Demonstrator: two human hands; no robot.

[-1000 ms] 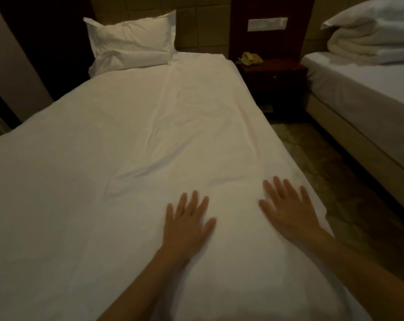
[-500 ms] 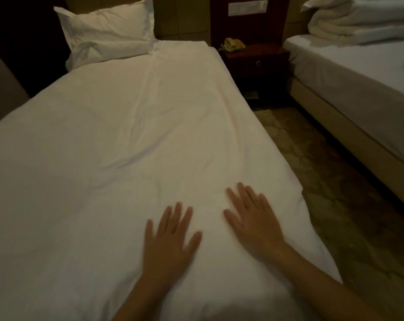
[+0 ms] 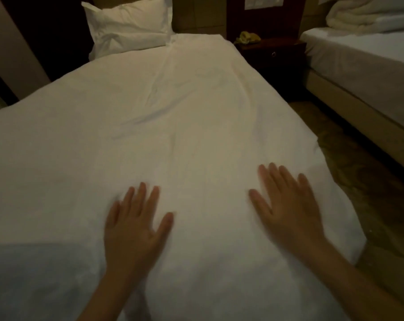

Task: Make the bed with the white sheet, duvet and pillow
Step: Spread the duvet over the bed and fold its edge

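Two hands, left hand [image 3: 136,230] and right hand [image 3: 289,209], fingers spread flat, press one duvet [image 3: 173,126]; one pillow [image 3: 127,28].

The white duvet [image 3: 196,126] is spread out flat, from the near end up to the white pillow [image 3: 127,24]. Soft creases are seen across its middle, and its right edge is hung down at the side. The pillow is propped at the far left corner and is a bit crumpled.

Hotel-type twin bedroom: a white-linen single bed [image 3: 173,100] and a second white-linen bed [image 3: 370,66] flank a dark red wooden nightstand [image 3: 275,54] (small yellow object [image 3: 246,38] on top).
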